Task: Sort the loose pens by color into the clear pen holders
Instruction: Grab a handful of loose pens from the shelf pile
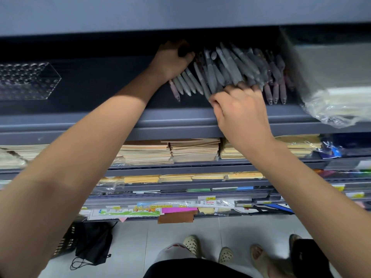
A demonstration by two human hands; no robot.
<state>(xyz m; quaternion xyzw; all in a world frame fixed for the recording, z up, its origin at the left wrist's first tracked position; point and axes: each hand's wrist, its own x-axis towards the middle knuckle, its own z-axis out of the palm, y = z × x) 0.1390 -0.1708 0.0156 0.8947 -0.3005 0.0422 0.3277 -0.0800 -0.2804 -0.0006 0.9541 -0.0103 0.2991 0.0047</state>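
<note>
Bare forearms raised to a shop shelf, pen pile under sorting.

Left hand [172,61] grips the back ends of a fan of loose grey and maroon pens [226,71]. Right hand [239,109] pinches into the pile's near tips. Risks: colours read dull in the shadow, so mis-sorting is likely, and pens near the dark grey metal shelf [100,121] lip could roll off. Clear perforated acrylic pen holder [26,80] sits well apart, left. Paper stock below; pale tiled floor [136,247].
</note>
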